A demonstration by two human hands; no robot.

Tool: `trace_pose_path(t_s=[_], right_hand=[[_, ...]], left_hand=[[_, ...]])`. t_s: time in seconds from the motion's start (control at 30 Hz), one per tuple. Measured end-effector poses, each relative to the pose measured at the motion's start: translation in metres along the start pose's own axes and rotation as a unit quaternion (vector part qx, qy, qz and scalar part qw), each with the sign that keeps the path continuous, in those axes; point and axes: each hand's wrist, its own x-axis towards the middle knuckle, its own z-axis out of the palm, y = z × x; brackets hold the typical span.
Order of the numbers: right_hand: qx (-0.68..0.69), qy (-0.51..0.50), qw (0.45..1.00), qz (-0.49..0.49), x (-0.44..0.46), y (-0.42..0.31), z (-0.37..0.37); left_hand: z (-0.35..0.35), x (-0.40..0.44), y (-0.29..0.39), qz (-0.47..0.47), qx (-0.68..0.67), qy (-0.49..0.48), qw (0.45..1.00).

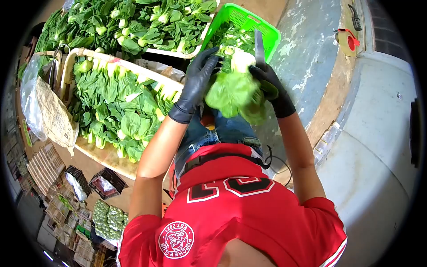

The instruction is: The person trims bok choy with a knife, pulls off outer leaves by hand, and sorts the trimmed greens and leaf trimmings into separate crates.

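Observation:
A head of bok choy [229,93] is between my two black-gloved hands, its white base towards the green crate and its leaves, blurred, hanging towards my body. My left hand [201,75] is closed on its left side, the fingertips partly hidden. On the other side, my right hand [272,86] grips a knife, whose blade [259,46] points away from me, beside the white base. My right thumb reaches the bok choy near that base. Beyond my hands, a bright green plastic crate [267,27] contains loose leaves and trimmings.
A pale crate [120,59] with rows of bok choy stands to my left. Behind it is another crate [195,54] heaped with bok choy. A worn blue-grey surface [307,58] lies to the right, with a tape dispenser [348,42] by its far edge. Dark baskets [108,182] sit lower left.

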Motion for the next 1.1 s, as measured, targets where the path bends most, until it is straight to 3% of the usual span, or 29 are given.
trace_pose_path(t_s=[0.07, 0.1, 0.13, 0.2, 0.27, 0.33, 0.37, 0.4, 0.47, 0.53, 0.6, 0.67, 0.7, 0.8, 0.83, 0.9, 0.97, 1.03, 1.07, 1.1], right_hand=[[0.073, -0.058, 0.995, -0.033, -0.008, -0.010, 0.020], [0.110, -0.089, 0.989, -0.048, -0.009, -0.014, 0.029], [-0.043, -0.069, 0.987, -0.136, -0.006, -0.016, 0.033], [-0.335, -0.017, 0.894, -0.298, 0.001, -0.017, 0.041], [-0.334, -0.021, 0.875, -0.349, 0.005, -0.011, 0.043], [-0.337, -0.024, 0.855, -0.394, 0.000, -0.016, 0.057], [-0.424, -0.027, 0.866, -0.264, -0.013, -0.036, 0.067], [-0.382, -0.076, 0.899, -0.200, -0.012, -0.035, 0.065], [-0.349, -0.120, 0.902, -0.224, -0.005, -0.026, 0.058], [-0.426, -0.086, 0.873, -0.223, -0.009, -0.022, 0.057], [-0.504, -0.046, 0.838, -0.202, -0.010, -0.020, 0.058], [-0.581, 0.003, 0.797, -0.164, -0.007, -0.022, 0.059], [-0.560, 0.008, 0.813, -0.161, -0.004, -0.022, 0.056], [-0.584, 0.081, 0.774, -0.231, 0.023, -0.001, -0.008], [-0.617, 0.106, 0.747, -0.224, 0.018, -0.004, -0.018], [-0.681, 0.156, 0.686, -0.201, 0.007, -0.007, -0.018], [-0.688, 0.155, 0.701, -0.105, -0.005, -0.010, -0.003], [-0.708, 0.138, 0.683, -0.113, -0.005, 0.011, 0.000], [-0.674, 0.119, 0.716, -0.136, -0.001, 0.024, -0.006], [-0.658, 0.062, 0.708, -0.249, -0.003, 0.029, -0.010]], left_hand=[[-0.024, 0.016, -0.030, -0.014, 0.037, -0.092, 0.995], [-0.016, 0.007, -0.016, -0.189, -0.117, -0.109, 0.969], [-0.007, -0.009, -0.001, -0.198, -0.243, -0.132, 0.940], [-0.007, -0.016, -0.010, -0.222, -0.395, -0.088, 0.887], [-0.013, -0.020, -0.009, -0.164, -0.281, -0.085, 0.942], [-0.016, -0.018, -0.006, -0.085, -0.068, -0.108, 0.988], [-0.017, -0.016, -0.011, -0.049, -0.002, -0.116, 0.992], [-0.019, -0.018, -0.012, -0.066, -0.005, -0.124, 0.990], [-0.024, -0.020, -0.008, -0.033, 0.097, -0.154, 0.983], [-0.025, -0.023, 0.002, -0.092, 0.176, -0.174, 0.965], [-0.027, -0.020, 0.002, -0.071, 0.232, -0.188, 0.952], [-0.032, -0.011, -0.003, -0.112, 0.229, -0.194, 0.947], [-0.034, -0.009, -0.005, -0.132, 0.226, -0.196, 0.945], [-0.035, -0.022, 0.009, -0.088, 0.235, -0.198, 0.948], [-0.040, -0.024, 0.000, -0.043, 0.275, -0.158, 0.947], [-0.042, -0.025, -0.005, -0.043, 0.218, -0.142, 0.965], [-0.039, -0.025, -0.006, -0.036, 0.156, -0.098, 0.982], [-0.061, -0.009, -0.032, 0.000, 0.088, -0.002, 0.996], [-0.077, 0.003, -0.032, 0.012, 0.043, 0.043, 0.998], [-0.108, 0.028, -0.037, -0.034, 0.139, 0.083, 0.986]])
